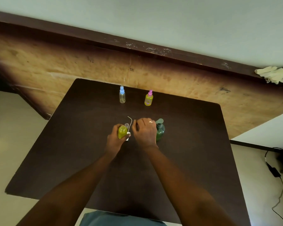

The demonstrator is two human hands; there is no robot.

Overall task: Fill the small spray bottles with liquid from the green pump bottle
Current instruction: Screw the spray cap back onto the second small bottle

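My left hand grips a small uncapped spray bottle full of yellow-green liquid, upright at the middle of the dark table. Its white spray head with a thin bent tube sits right beside the bottle, and a clear cap is just behind it. My right hand hovers to the right of the tube with curled fingers; whether they hold anything is hidden. The green pump bottle stands behind that hand. At the far side stand an empty blue-topped bottle and a filled pink-topped bottle.
A long wooden board runs behind the table along the wall. A crumpled pale cloth lies at its right end. A black cable and adapter lie on the floor to the right.
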